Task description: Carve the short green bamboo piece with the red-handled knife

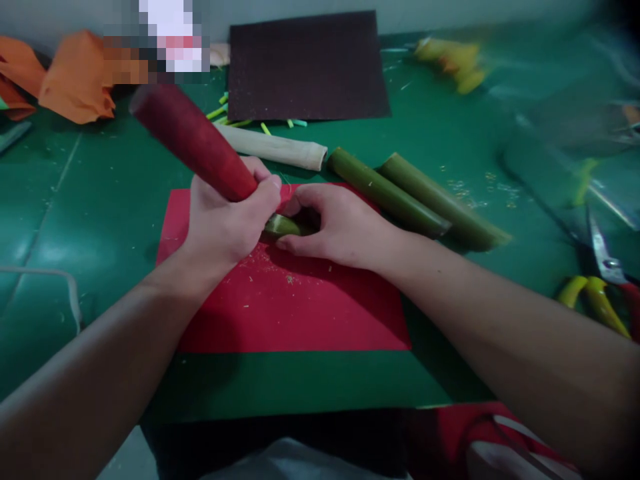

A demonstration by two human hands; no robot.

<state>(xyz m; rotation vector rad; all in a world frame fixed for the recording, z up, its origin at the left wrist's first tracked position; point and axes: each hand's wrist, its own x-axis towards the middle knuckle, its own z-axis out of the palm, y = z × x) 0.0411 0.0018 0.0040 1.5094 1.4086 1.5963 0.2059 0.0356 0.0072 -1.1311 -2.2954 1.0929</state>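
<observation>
My left hand [227, 217] is closed round the lower end of a dark red roll [193, 140] that tilts up and away to the left. My right hand [340, 223] lies beside it, fingers curled and pinching a small green piece [283, 227] at the roll's tip. Both hands rest over a red sheet [295, 307] strewn with small crumbs on the green table [100, 220].
Two olive green rolls [390, 193], [440, 203] and a cream roll [275, 147] lie behind the hands. A dark maroon sheet [307, 63] lies farther back, orange paper [75, 77] at the far left. Scissors [613, 267] and yellow-green pieces [593, 300] sit at right.
</observation>
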